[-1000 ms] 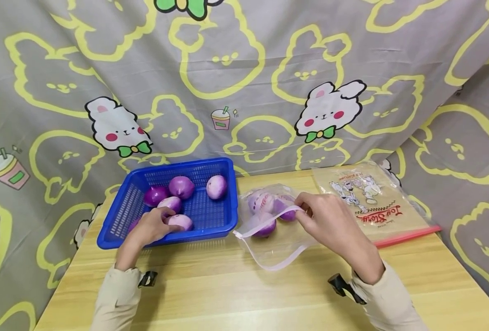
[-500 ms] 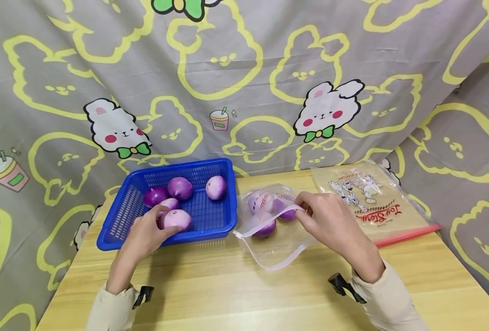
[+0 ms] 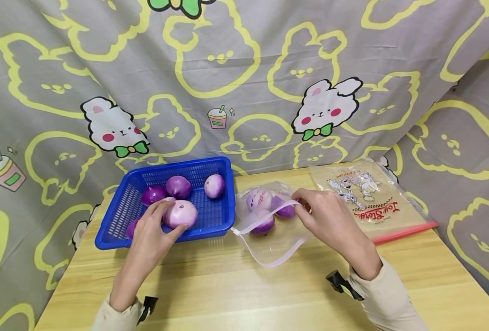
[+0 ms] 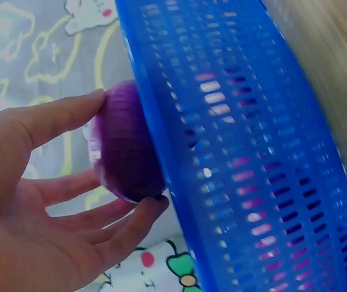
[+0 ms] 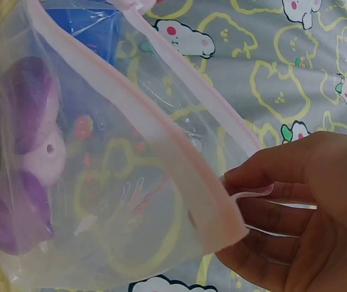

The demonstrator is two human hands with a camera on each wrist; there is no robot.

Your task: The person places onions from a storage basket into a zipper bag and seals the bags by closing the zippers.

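In the head view my left hand (image 3: pixel 147 239) grips a purple onion (image 3: pixel 181 214) just above the near side of a blue plastic basket (image 3: pixel 206 233). The left wrist view has thumb and fingers spread round that onion (image 4: pixel 124 143), partly hidden by the basket wall. Several other onions lie in the basket, such as one onion (image 3: pixel 214 186) at its right end. My right hand (image 3: pixel 331 218) pinches the rim of a clear zip bag (image 3: pixel 250 250), and its mouth gapes toward me. Several onions (image 5: pixel 21 207) sit inside the bag, partly blurred by the plastic.
A second zip bag (image 3: pixel 372 197) with a cartoon print and a red zip strip lies flat at the right. All stand on a wooden table (image 3: pixel 236 294). A grey patterned curtain (image 3: pixel 244 69) hangs close behind the basket and bags.
My left hand has taken hold of an onion and raised it from the basket's near side, toward me. The right hand keeps its pinch on the bag, hardly moving.
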